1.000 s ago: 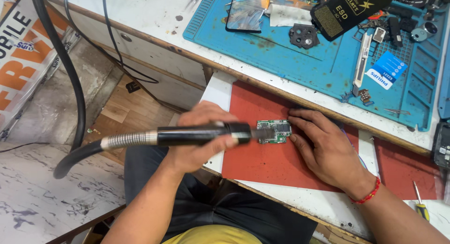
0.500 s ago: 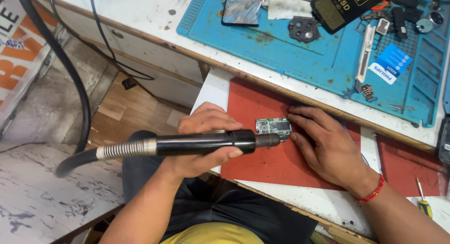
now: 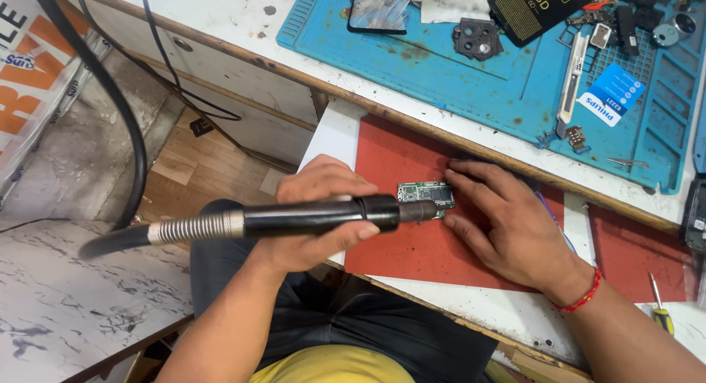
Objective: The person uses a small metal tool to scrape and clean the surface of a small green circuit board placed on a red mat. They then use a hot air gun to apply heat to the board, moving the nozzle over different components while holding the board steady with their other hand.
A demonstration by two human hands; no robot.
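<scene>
The left hand (image 3: 316, 217) is gripping a black hot-air wand (image 3: 309, 216) — fingers closed round it — over a green circuit board (image 3: 425, 195); the right hand (image 3: 507, 225), fingers open, is steadying the board on the red mat (image 3: 412, 251).

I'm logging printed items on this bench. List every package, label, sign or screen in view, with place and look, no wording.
Black pouch: top of the blue mat, flat, yellow print.
Blue card: right part of the mat, small, white patches.
Phone screen: mat's top left, dark, glossy.
Banner: far left on the floor, white and orange.
</scene>
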